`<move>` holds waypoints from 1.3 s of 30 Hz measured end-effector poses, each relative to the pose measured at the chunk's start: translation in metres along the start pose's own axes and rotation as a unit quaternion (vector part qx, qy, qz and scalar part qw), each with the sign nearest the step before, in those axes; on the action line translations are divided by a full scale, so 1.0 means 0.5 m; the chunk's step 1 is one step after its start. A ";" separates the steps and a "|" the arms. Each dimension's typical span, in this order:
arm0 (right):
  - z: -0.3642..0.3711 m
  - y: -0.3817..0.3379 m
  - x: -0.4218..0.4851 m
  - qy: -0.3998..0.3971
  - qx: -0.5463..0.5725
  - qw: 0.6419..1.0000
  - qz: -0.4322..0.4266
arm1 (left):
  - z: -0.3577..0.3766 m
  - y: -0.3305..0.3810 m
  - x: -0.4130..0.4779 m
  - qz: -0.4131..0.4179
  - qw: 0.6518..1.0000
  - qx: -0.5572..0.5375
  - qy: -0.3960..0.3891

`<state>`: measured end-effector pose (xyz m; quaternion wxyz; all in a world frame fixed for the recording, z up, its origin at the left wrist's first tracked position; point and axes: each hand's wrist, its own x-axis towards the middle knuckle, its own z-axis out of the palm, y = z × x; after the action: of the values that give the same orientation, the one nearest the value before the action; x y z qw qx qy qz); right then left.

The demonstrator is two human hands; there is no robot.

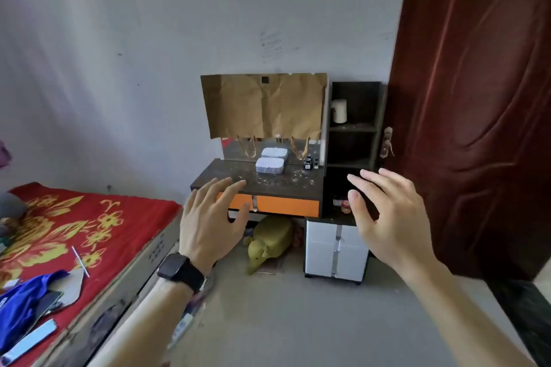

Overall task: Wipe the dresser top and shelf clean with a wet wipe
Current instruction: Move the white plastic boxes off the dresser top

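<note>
A small dark dresser (280, 185) stands against the wall ahead, its top strewn with crumbs and dust. A white lidded box (269, 165) sits on it near the mirror, with small dark bottles (311, 163) to its right. On the dresser's right rises a dark open shelf unit (353, 128), dusty, holding a white cup (339, 110). My left hand (212, 223), with a black watch on the wrist, is raised before the dresser with fingers spread. My right hand (384, 214) is lifted in front of the shelf's lower part, also spread and empty. No wipe is in view.
A bed with a red flowered cover (68, 232) and loose items fills the left. A dark red door (477, 98) stands at the right. Under the dresser lies a yellow-green soft toy (269, 243) beside a white cabinet (335, 247). Brown paper (264, 104) covers the mirror.
</note>
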<state>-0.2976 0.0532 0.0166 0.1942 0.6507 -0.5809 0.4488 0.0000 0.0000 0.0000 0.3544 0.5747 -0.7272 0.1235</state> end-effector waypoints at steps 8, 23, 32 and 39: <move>0.182 0.072 -0.073 -0.117 -0.009 0.992 0.046 | 0.165 -0.061 -0.043 -0.054 0.988 0.043 -0.140; 0.617 0.131 0.112 -0.225 -0.041 0.971 0.070 | 0.472 -0.283 0.253 -0.067 0.979 0.023 -0.191; 0.852 0.201 0.201 -0.278 -0.031 0.955 0.099 | 0.668 -0.410 0.410 -0.092 0.965 0.019 -0.246; 1.071 0.315 0.305 -0.318 -0.030 0.942 0.099 | 0.862 -0.469 0.555 -0.114 0.957 0.038 -0.265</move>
<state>-0.2638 -0.4894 -0.1815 -0.0271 0.6926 -0.6871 0.2177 0.0309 -0.5333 -0.1805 0.1385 0.6791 -0.7194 -0.0465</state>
